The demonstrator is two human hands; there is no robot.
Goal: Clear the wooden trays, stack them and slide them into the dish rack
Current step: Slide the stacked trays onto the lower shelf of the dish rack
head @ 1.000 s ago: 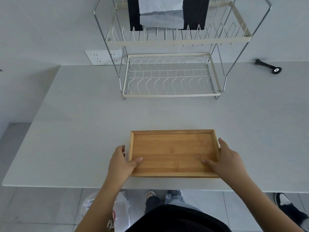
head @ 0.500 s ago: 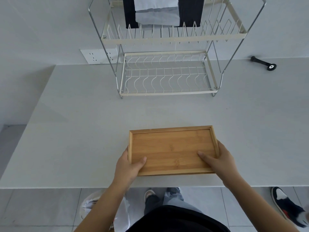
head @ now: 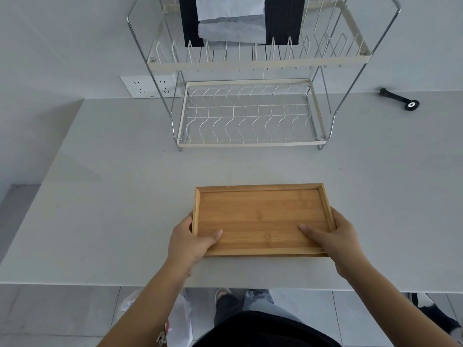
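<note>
The wooden trays [head: 260, 216] sit stacked near the front edge of the grey counter; a second rim shows under the top one at the front right corner. My left hand [head: 190, 242] grips the stack's left end, thumb inside the top tray. My right hand [head: 335, 240] grips the right end the same way. The top tray holds nothing. A two-tier wire dish rack [head: 250, 144] stands at the back of the counter, its lower shelf bare.
Dark and pale cloths [head: 240, 21] hang in the rack's upper tier. A black handle-like tool [head: 399, 99] lies at the back right. A wall socket [head: 150, 86] sits behind the rack's left leg. A plastic bag [head: 180, 319] is on the floor below.
Both hands have closed more firmly on the tray ends, and the stack has shifted slightly away from the front edge toward the rack.
</note>
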